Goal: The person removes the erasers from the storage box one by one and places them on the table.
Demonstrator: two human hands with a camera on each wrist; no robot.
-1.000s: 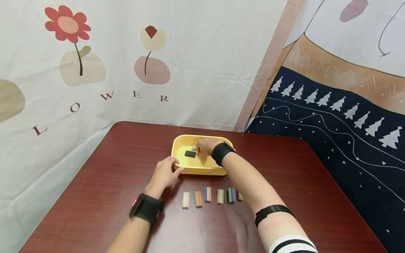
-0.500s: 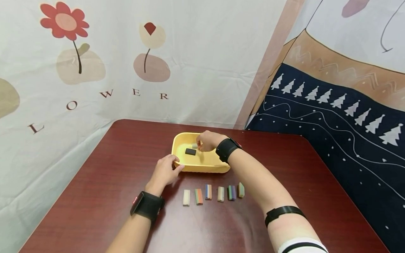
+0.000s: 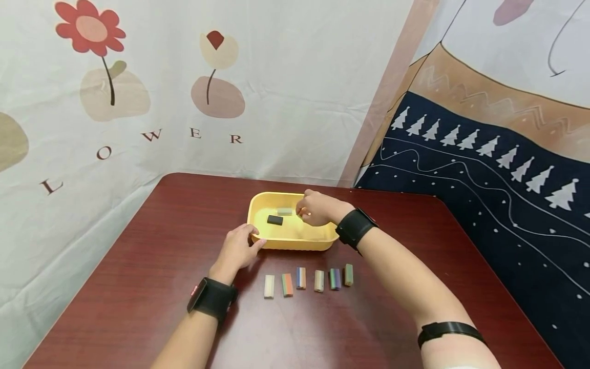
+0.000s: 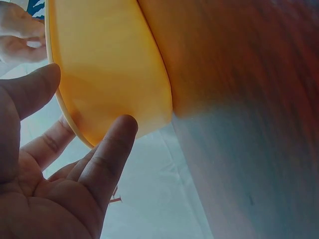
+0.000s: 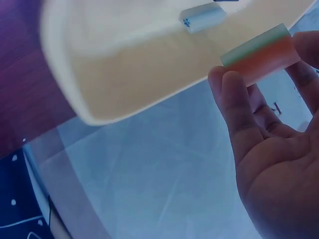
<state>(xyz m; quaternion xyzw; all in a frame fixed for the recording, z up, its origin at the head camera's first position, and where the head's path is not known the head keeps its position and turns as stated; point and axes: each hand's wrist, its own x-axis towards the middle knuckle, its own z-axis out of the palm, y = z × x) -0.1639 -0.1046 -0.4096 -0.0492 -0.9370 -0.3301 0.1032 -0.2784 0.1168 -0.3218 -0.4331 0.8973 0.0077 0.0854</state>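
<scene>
My right hand (image 3: 320, 209) is raised over the yellow basin (image 3: 295, 244). In the right wrist view it pinches a small striped block (image 5: 261, 56), pale green along one side and orange along the other, between thumb and fingertips. Inside the basin lie a black block (image 3: 275, 220) and a pale block (image 3: 285, 211); the pale one has a blue mark on its end in the right wrist view. At the basin's front left corner, my left hand (image 3: 236, 249) holds the rim and wall between thumb and fingers. The left wrist view shows its thumb (image 4: 42, 84) touching the rim.
In front of the basin, several small blocks stand in a loose row on the dark red table (image 3: 152, 266), among them a cream one (image 3: 269, 286), an orange-green one (image 3: 287, 285) and a green one (image 3: 348, 275). A printed cloth (image 3: 295, 102) hangs behind the table.
My right hand has risen and shifted to the right inside the basin's outline, uncovering the pale block. The left hand stays at the corner. The view has shifted slightly.
</scene>
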